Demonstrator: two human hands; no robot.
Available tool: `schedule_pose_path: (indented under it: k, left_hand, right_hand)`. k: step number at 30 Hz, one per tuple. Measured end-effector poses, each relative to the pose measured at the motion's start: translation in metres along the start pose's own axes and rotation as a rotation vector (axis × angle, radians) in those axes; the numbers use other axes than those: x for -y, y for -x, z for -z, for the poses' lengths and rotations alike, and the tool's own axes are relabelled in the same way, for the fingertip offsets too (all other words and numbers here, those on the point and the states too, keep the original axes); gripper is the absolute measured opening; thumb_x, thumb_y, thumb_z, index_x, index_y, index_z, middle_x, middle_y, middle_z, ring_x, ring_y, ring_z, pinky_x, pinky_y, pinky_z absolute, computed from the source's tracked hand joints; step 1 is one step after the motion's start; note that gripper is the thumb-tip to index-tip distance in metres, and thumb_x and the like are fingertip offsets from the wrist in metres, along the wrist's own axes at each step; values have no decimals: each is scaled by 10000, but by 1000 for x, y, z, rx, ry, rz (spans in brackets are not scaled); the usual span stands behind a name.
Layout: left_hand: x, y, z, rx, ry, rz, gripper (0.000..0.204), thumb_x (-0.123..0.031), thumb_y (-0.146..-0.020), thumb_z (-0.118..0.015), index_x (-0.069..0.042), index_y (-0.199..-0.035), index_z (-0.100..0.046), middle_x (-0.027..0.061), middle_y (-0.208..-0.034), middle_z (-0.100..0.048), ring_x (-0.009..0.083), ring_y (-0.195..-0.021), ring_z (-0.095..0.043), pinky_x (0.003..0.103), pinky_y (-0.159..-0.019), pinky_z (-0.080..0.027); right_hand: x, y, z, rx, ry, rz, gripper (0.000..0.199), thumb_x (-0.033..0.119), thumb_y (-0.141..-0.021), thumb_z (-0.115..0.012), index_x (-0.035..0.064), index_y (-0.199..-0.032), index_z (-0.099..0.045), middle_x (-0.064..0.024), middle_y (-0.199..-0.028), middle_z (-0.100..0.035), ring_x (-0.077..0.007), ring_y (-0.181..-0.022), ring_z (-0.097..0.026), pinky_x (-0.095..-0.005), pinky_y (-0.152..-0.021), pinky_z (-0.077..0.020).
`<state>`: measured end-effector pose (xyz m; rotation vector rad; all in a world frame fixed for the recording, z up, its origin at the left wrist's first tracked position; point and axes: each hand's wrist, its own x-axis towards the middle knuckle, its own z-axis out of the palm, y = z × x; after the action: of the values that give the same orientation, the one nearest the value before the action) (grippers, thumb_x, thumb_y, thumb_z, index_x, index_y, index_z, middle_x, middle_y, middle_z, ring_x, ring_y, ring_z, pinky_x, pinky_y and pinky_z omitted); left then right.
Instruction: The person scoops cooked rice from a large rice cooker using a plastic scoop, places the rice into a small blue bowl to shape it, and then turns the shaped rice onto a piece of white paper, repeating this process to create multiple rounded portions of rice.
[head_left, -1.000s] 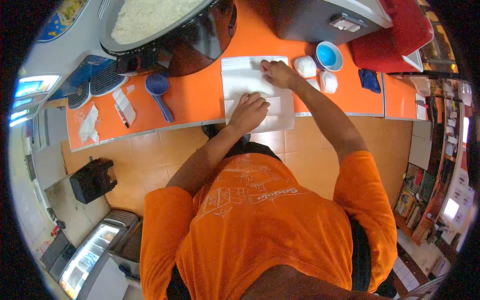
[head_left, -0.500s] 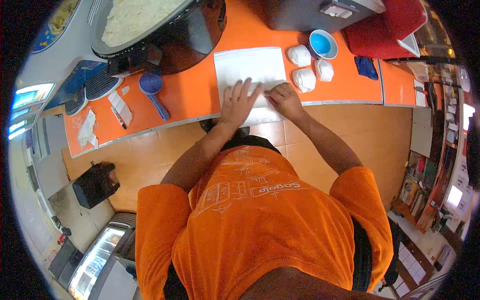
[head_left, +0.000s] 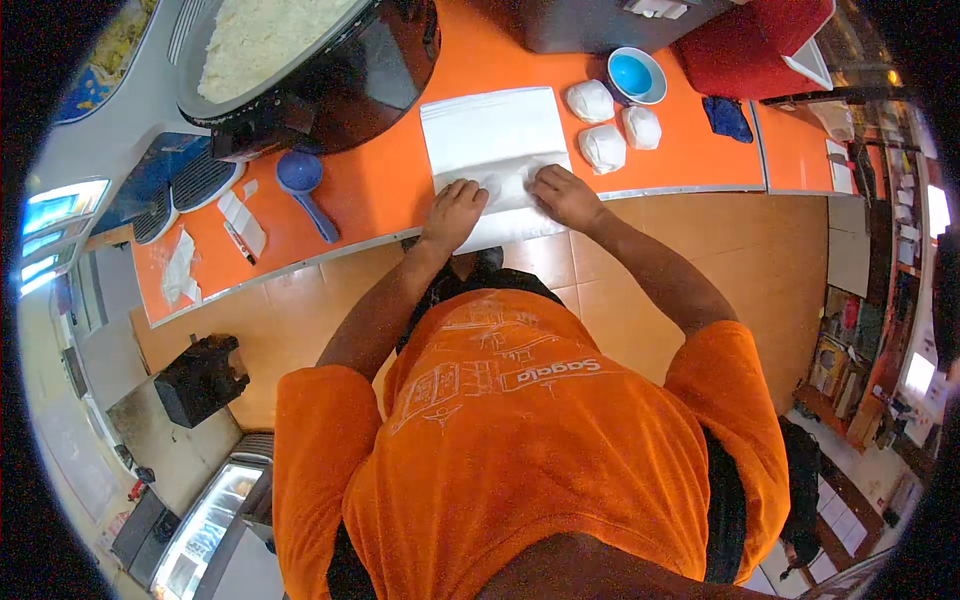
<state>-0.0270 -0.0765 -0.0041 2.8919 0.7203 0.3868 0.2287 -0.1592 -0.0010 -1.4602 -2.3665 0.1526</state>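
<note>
White paper sheets [head_left: 495, 125] lie in a stack on the orange counter, overhanging its front edge. The near part of the top sheet is raised in a crease. My left hand [head_left: 457, 213] has its fingers curled, pinching the sheet by its left side. At the right side my right hand [head_left: 568, 197] grips the same sheet between thumb and fingers. Just right of the stack sit three white paper-wrapped bundles, the nearest of them a rounded bundle [head_left: 602, 148]. Behind them stands a bowl [head_left: 632, 75] with a bright blue inside.
At the back left is a big black cooker [head_left: 370, 95] full of white rice. A blue scoop [head_left: 302, 178], a pen [head_left: 238, 241] and paper scraps [head_left: 180, 268] lie left of the stack. A dark blue cloth [head_left: 727, 119] and a red container [head_left: 745, 50] are at right.
My left hand has gone from spread flat on the paper to curled at its left side. My right hand still grips the right side. The sheet's near part now stands up in a crease.
</note>
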Motion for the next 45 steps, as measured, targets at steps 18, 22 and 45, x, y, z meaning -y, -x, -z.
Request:
schedule_pose_path:
  k: [18,22,45]
  left_hand:
    - [16,18,7,87,175,-71,313,-110,-846,-533,7,-1124,-617,116,-1124,-589,278,-1133,-535,376,-956,-486]
    - [25,13,-13,203,87,-109,317,-157,-835,-570,-21,-1116,-622,97,-1127,-590,280,-1148,-520,393,-944,-485]
    - [68,-79,-37,392,347,142,243,-142,-587,-783,-28,-780,-688,207,-865,-663,412,-831,-642,473,-744,-517]
  right_hand:
    - [2,7,14,144,-82,-4,308,193,-850,-641,61,-1127,-613,-131,-1177,-631,-314,-1112,-589,-411,-967,-479]
    - [-10,16,-1,156,-74,16,316,211,-848,-651,54,-1120,-618,-127,-1185,-630,-311,-1113,-588,-412,-963,-479]
    - [-43,-69,5,390,-234,-268,448,187,-632,-831,26,-989,-614,-161,-988,-592,-330,-962,-597,-417,-859,-498]
